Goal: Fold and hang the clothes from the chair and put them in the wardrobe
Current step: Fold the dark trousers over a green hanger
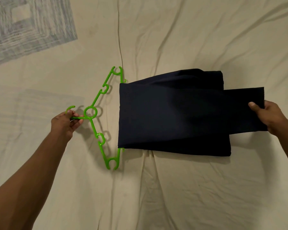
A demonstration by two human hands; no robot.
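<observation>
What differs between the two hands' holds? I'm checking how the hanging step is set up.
The left hand curls its fingers round the thin hook end of the green hanger; the right hand pinches the flat edge of the dark folded garment, thumb on top. The left hand's grip is on rigid plastic, the right hand's on soft cloth. Both hold their things low over the beige bedsheet, and the garment is draped over the hanger's bar.

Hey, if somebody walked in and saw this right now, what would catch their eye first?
Probably the bright green hanger left of center on the pale bedsheet, its hook gripped by the left hand. Next, the dark folded trousers draped over its bar, with the right hand pinching their far end.
</observation>
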